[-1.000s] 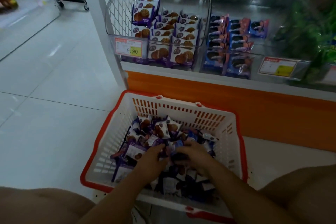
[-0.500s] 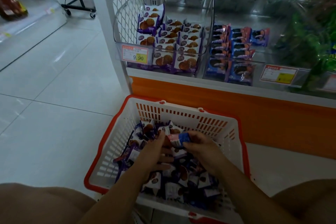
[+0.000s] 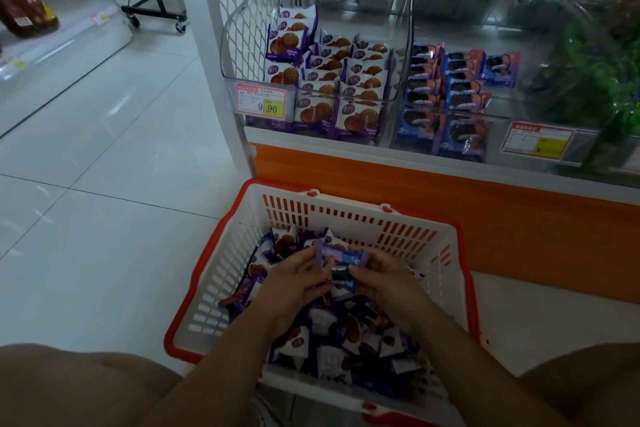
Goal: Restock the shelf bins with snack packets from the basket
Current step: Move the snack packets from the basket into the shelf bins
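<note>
Our left hand (image 3: 294,282) and right hand (image 3: 386,282) together grip a few blue packets (image 3: 337,260) just above the heaped basket (image 3: 221,274), so we judge the 2 part-filled shelf bins (image 3: 401,55) need plenty more.

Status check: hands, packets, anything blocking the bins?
Left hand and right hand both grip a few blue packets just above the basket. Shelf bins part full. Nothing visible in the way.

I read 9.90 on the orange-and-white price tag (image 3: 262,103), clipped to the front of the clear bin (image 3: 232,55) of biscuit packets (image 3: 360,118); second price tag (image 3: 538,141) further right, print too blurred for me; lettering on the blue packet (image 3: 341,258) over the basket, illegible
</note>
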Demonstrator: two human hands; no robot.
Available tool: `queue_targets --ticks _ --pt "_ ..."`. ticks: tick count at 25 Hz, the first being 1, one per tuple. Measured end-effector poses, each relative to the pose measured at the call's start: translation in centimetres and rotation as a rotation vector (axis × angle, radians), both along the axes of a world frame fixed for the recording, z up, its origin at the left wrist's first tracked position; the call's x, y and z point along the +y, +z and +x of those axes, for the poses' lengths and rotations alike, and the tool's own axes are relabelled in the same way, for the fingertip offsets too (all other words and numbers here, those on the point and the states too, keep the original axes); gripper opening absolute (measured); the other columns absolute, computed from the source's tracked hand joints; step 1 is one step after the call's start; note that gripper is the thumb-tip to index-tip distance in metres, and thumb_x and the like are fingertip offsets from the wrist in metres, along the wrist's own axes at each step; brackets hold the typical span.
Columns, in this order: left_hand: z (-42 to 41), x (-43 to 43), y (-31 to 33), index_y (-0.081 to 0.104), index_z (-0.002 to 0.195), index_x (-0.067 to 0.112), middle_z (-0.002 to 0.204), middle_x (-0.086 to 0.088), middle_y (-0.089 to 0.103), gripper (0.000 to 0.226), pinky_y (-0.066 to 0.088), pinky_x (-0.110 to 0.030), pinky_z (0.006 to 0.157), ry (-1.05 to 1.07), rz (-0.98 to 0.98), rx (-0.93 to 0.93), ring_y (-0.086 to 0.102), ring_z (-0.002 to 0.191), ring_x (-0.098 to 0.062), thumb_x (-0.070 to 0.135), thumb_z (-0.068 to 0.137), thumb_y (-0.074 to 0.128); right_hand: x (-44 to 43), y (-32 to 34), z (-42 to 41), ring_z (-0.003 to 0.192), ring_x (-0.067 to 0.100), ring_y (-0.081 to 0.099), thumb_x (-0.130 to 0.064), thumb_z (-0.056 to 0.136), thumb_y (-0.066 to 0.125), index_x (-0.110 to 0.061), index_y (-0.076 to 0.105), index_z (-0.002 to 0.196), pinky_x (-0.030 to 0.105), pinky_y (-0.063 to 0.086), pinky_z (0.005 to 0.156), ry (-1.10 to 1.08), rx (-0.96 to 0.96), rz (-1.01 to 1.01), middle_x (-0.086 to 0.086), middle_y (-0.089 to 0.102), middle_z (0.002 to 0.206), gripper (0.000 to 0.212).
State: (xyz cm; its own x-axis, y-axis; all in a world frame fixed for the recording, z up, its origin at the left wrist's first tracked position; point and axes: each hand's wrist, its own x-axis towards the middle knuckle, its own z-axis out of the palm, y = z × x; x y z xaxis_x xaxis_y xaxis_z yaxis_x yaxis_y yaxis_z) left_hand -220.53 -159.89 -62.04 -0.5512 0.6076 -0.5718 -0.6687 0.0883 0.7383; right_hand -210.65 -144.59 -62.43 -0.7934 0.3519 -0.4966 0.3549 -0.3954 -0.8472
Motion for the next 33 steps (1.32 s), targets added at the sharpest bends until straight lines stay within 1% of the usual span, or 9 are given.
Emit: queue_targets --ticks 3,7,13,16,20,23,26,29,33 --pt "0.0 0.1 0.0 0.053 0.135 0.013 0.117 -0.004 0.07 0.05 0.057 -0.03 0.081 0.001 0.007 -0.007 0.069 0.103 -0.021 0.002 0.088 0.066 0.0 0.0 0.0 0.1 0.027 0.069 -0.001 0.09 0.061 -0.017 0.067 0.109 0.048 0.055 0.091 -0.026 0.006 -0.012 0.003 0.074 0.105 0.025" --pt "0.0 0.3 0.6 0.062 0.125 0.02 0.11 -0.002 0.072 0.038 0.057 -0.03 0.078 -0.034 -0.022 0.008 0.071 0.094 -0.016 0.016 0.088 0.069 0.2 -0.1 -0.2 0.102 0.027 0.068 -0.003 0.089 0.063 -0.014 0.063 0.114 0.044 0.055 0.091 -0.032 -0.013 0.002 0.004 0.073 0.108 0.028" --pt "0.9 1.1 1.1 0.065 0.113 0.017 0.111 -0.009 0.069 0.023 0.056 -0.037 0.083 0.039 -0.01 -0.065 0.066 0.095 -0.023 0.007 0.091 0.064 -0.4 0.1 0.0 0.107 0.022 0.065 -0.025 0.086 0.071 -0.013 0.058 0.119 0.039 0.053 0.094 -0.033 -0.036 0.0 0.004 0.067 0.118 0.038" --pt "0.9 1.2 1.6 0.066 0.111 0.027 0.109 -0.002 0.07 0.022 0.054 -0.039 0.086 -0.079 -0.141 0.02 0.065 0.101 -0.019 0.02 0.09 0.068 0.0 0.9 0.0 0.102 0.021 0.066 -0.03 0.089 0.067 -0.018 0.064 0.11 0.037 0.054 0.091 -0.048 -0.038 0.145 0.004 0.068 0.114 0.024" --pt "0.7 1.9 2.0 0.068 0.116 0.028 0.113 0.001 0.071 0.025 0.055 -0.035 0.086 -0.239 -0.148 0.117 0.066 0.106 -0.02 0.028 0.091 0.067 0.7 1.6 0.1 0.104 0.015 0.064 -0.042 0.089 0.063 -0.027 0.064 0.12 0.027 0.054 0.08 0.038 -0.034 0.221 -0.001 0.066 0.12 0.034" --pt "0.8 2.6 1.7 0.069 0.114 0.018 0.114 -0.008 0.07 0.023 0.056 -0.038 0.09 -0.17 -0.107 0.1 0.068 0.105 -0.025 0.019 0.092 0.066 0.9 1.9 0.6 0.101 0.021 0.069 -0.039 0.098 0.049 -0.018 0.065 0.116 0.033 0.056 0.082 -0.079 0.009 0.049 0.006 0.072 0.11 0.032" --pt "1.0 3.1 1.5 0.068 0.115 0.017 0.114 -0.007 0.07 0.025 0.057 -0.04 0.09 -0.116 -0.082 0.09 0.067 0.106 -0.024 0.015 0.09 0.068 1.1 2.3 1.2 0.104 0.017 0.068 -0.031 0.095 0.059 -0.019 0.066 0.116 0.032 0.056 0.087 -0.03 0.007 0.145 0.003 0.071 0.113 0.026" --pt "1.3 4.2 3.3 0.066 0.116 0.023 0.108 0.003 0.072 0.028 0.057 -0.037 0.088 -0.16 -0.127 0.258 0.069 0.099 -0.014 0.023 0.089 0.07 1.7 4.5 1.3 0.104 0.013 0.066 -0.026 0.088 0.069 -0.025 0.065 0.116 0.029 0.056 0.088 -0.019 0.002 0.35 -0.003 0.07 0.113 0.028" --pt "0.0 7.5 10.9 0.062 0.107 0.04 0.098 0.024 0.07 0.021 0.052 -0.012 0.072 -0.211 -0.052 0.757 0.065 0.088 0.008 0.032 0.089 0.067 5.4 14.3 1.4 0.083 -0.002 0.067 -0.02 0.09 0.065 -0.03 0.066 0.1 0.008 0.049 0.067 -0.01 0.112 0.634 -0.013 0.072 0.092 0.014"
